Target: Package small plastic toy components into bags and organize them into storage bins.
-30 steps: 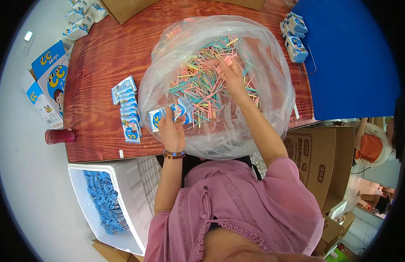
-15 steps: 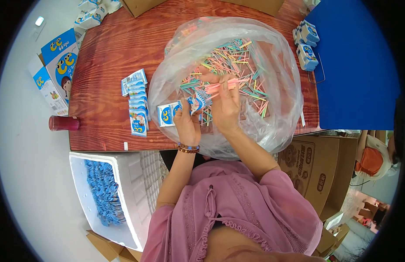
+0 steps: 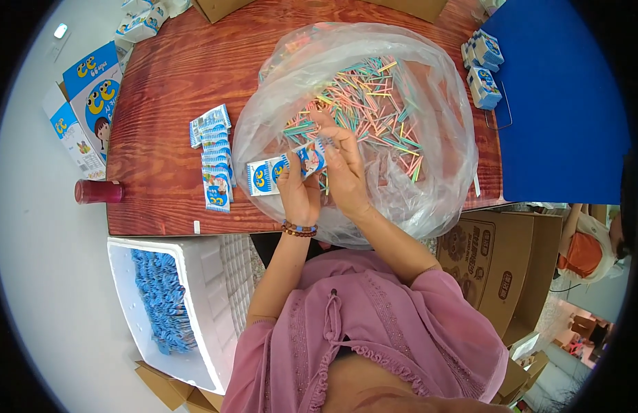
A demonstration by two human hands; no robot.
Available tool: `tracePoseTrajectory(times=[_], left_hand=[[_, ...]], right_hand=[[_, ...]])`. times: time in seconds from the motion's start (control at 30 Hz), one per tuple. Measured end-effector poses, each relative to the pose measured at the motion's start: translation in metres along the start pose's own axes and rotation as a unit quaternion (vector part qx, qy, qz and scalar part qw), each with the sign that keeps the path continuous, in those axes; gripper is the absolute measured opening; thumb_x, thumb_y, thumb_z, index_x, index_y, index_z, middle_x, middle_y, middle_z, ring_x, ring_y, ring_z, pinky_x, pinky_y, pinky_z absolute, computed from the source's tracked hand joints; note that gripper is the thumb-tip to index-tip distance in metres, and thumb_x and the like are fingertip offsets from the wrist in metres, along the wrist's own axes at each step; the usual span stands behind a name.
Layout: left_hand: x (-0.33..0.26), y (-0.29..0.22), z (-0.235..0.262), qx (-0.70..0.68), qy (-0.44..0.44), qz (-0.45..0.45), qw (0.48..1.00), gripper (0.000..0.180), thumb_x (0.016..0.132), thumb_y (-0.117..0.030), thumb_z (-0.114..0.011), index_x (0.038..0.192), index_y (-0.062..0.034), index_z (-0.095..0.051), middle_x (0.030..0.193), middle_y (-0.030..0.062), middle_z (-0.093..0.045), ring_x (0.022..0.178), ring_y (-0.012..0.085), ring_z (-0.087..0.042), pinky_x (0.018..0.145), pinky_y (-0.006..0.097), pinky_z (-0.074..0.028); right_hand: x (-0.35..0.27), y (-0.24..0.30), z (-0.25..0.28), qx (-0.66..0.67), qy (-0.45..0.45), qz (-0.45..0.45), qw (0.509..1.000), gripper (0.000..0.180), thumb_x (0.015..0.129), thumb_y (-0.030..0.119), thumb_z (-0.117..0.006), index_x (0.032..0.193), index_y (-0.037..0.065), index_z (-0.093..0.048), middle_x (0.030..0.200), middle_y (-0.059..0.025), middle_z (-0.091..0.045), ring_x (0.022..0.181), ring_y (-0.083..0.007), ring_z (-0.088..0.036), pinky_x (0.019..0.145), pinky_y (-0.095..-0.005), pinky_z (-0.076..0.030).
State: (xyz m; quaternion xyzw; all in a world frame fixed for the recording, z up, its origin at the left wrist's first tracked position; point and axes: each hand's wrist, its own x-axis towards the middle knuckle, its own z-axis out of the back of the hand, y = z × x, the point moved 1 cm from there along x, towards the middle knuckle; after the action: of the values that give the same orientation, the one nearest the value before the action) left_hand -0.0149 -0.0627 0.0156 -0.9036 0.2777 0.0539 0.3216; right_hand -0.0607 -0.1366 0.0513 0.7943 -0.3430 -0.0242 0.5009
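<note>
My left hand (image 3: 298, 189) holds a small blue and white packet (image 3: 310, 157) at the near edge of a big clear plastic bag (image 3: 442, 131) on the wooden table (image 3: 164, 89). My right hand (image 3: 346, 168) touches the same packet from the right, fingers curled over its top. The bag is full of thin pastel sticks (image 3: 374, 103) in pink, green and yellow. Two more flat packets (image 3: 264, 177) lie just left of my left hand. A beaded bracelet sits on my left wrist.
A row of flat packets (image 3: 214, 157) lies on the table to the left. A white foam box (image 3: 195, 303) holding blue packets stands below the table edge. Printed cartons (image 3: 92, 96), a red cylinder (image 3: 97, 191), small boxes (image 3: 482, 69), a blue board (image 3: 559, 103) and brown cardboard boxes (image 3: 494, 265) surround the table.
My right hand has come back from the sticks in the bag to the packet held by my left hand. Both hands now meet at the packet near the bag's front edge.
</note>
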Motion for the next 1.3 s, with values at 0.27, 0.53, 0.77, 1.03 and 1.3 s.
tracePoseTrajectory(times=[0.27, 0.53, 0.77, 1.03, 1.3], left_hand=[[0.005, 0.002, 0.012, -0.029, 0.013, 0.021, 0.999, 0.029, 0.099, -0.03, -0.053, 0.107, -0.0031, -0.06, 0.106, 0.0064, -0.067, 0.094, 0.0165, -0.064, 0.076, 0.032, -0.053], [0.006, 0.0, 0.026, -0.047, 0.015, 0.045, 0.998, 0.031, 0.097, -0.031, -0.055, 0.121, -0.0094, -0.054, 0.107, 0.0008, -0.064, 0.082, 0.0121, -0.06, 0.077, 0.03, -0.051], [0.0, -0.006, 0.027, -0.035, -0.012, 0.031, 0.999, 0.026, 0.098, -0.029, -0.055, 0.102, -0.0045, -0.062, 0.098, 0.0045, -0.067, 0.088, 0.014, -0.063, 0.073, 0.03, -0.052], [-0.001, -0.011, 0.024, -0.006, -0.029, 0.029, 0.999, 0.022, 0.097, -0.029, -0.057, 0.097, -0.0075, -0.062, 0.095, 0.0023, -0.067, 0.084, 0.0132, -0.063, 0.072, 0.029, -0.049], [0.001, -0.012, 0.018, -0.035, -0.016, 0.035, 0.999, 0.023, 0.097, -0.028, -0.057, 0.097, -0.0064, -0.063, 0.094, 0.0028, -0.068, 0.085, 0.0133, -0.063, 0.073, 0.03, -0.05]], right_hand=[[0.03, 0.017, 0.03, -0.254, 0.004, 0.041, 0.966, 0.03, 0.094, 0.012, -0.051, 0.122, 0.002, -0.054, 0.138, -0.0121, -0.048, 0.127, -0.0197, -0.044, 0.105, -0.0333, -0.035], [0.089, 0.02, 0.157, -0.643, 0.01, -0.111, 0.758, 0.024, 0.085, 0.026, -0.055, 0.086, 0.004, -0.066, 0.072, -0.0186, -0.064, 0.067, -0.0344, -0.062, 0.064, -0.0447, -0.046], [0.125, 0.004, 0.161, -0.723, 0.021, -0.141, 0.676, 0.029, 0.083, 0.031, -0.058, 0.086, 0.004, -0.068, 0.085, -0.0165, -0.068, 0.081, -0.0339, -0.065, 0.072, -0.0433, -0.049], [0.151, -0.021, 0.19, -0.745, 0.104, -0.21, 0.625, 0.029, 0.082, 0.028, -0.06, 0.089, 0.002, -0.071, 0.092, -0.0199, -0.069, 0.081, -0.0342, -0.068, 0.076, -0.0429, -0.052], [0.122, -0.003, 0.196, -0.427, -0.037, -0.163, 0.888, 0.016, 0.078, 0.016, -0.07, 0.075, 0.001, -0.066, 0.065, -0.0052, -0.063, 0.06, -0.0112, -0.057, 0.056, -0.0276, -0.043]])
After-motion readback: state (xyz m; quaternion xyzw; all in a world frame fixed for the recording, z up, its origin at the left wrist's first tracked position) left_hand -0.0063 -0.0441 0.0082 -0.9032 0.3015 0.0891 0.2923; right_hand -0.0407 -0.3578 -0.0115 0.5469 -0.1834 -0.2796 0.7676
